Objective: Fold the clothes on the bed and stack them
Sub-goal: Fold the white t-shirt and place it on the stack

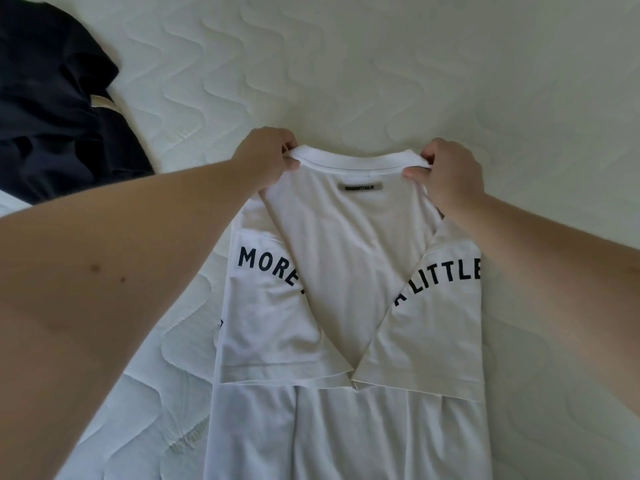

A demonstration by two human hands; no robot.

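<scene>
White T-shirt point(349, 271) front and centre on the bed point(381, 64), stretched out toward the camera, its lower end running off the bottom edge. Both sleeves are folded in over the body, meeting in a V near the middle; black lettering curves across them, "MORE" on the left flap, "LITTLE" on the right. A small dark label point(363, 186) sits just under the collar, its text too blurred to read with confidence. The left hand point(266, 157) pinches the left corner of the collar, thumb and curled fingers closed on the ribbed edge. The right hand point(450, 174) does the same at the right corner, thumb underneath, fingers bunched over the fabric. The collar is pulled taut between them. Over at the upper left, well apart from the shirt, a dark navy garment point(59, 105) lies crumpled on the quilted white cover.
</scene>
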